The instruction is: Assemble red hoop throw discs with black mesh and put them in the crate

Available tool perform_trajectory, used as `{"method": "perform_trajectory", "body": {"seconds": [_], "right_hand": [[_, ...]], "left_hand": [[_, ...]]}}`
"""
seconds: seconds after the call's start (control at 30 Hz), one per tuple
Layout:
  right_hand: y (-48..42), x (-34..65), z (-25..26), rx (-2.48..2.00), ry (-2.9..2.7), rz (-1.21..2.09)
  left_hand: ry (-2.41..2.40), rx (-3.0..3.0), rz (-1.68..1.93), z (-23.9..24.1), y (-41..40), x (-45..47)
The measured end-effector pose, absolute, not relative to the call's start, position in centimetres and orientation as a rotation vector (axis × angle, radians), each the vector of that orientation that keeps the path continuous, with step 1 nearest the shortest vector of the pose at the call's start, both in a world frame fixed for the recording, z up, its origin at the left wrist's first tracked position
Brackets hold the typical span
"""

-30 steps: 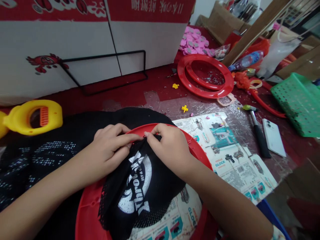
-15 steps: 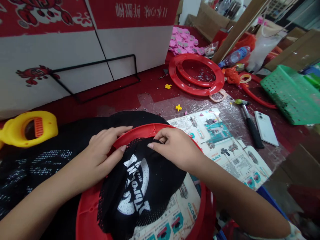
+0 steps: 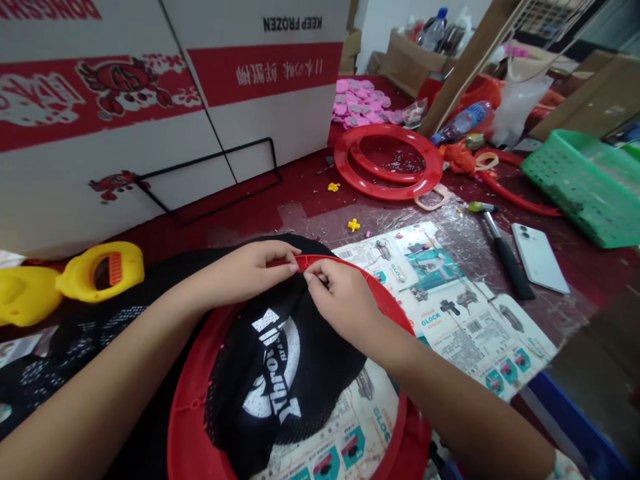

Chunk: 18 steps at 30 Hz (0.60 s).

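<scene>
A red plastic ring (image 3: 187, 427) lies in front of me with a black mesh net (image 3: 280, 373) printed in white letters draped inside it. My left hand (image 3: 250, 270) pinches the far rim of the ring and the net's edge with closed fingers. My right hand (image 3: 340, 300) is closed too, its fingertips pinching the net's edge against the rim, touching the left fingertips. More black mesh (image 3: 75, 333) is piled under my left forearm.
Two nested red rings (image 3: 387, 160) lie farther back, with pink pieces (image 3: 357, 103) behind them. A hammer (image 3: 500, 247), a white phone (image 3: 540, 257) and a green basket (image 3: 590, 187) sit on the right. Yellow plastic parts (image 3: 100, 270) lie left, before a large carton (image 3: 150, 100).
Both hands have shifted along the ring's far rim and come together at its top. The left fingers went from lying flat to pinching. The view has tilted up.
</scene>
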State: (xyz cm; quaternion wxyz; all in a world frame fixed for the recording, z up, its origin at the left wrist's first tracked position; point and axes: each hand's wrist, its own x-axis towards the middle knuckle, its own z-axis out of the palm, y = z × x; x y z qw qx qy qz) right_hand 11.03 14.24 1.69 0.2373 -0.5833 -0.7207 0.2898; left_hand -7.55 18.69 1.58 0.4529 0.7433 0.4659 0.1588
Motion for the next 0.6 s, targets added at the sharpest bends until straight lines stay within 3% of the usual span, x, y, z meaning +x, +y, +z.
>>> {"method": "perform_trajectory", "body": {"seconds": [0.13,0.3,0.6], "right_hand": [[14.1,11.6,1.2,-1.475,-2.026,0.722],[14.2,12.4,0.5,-1.146,-2.226,0.652],[14.4,12.9,1.1,-1.072,-2.468,0.312]], "left_hand": [[1.070,1.553,0.362,0.4,19.1,-7.7],[1.099,1.641,0.404,0.0,18.6,-8.3],[1.162,1.593,0.398,0.5,18.4,-7.9]]}}
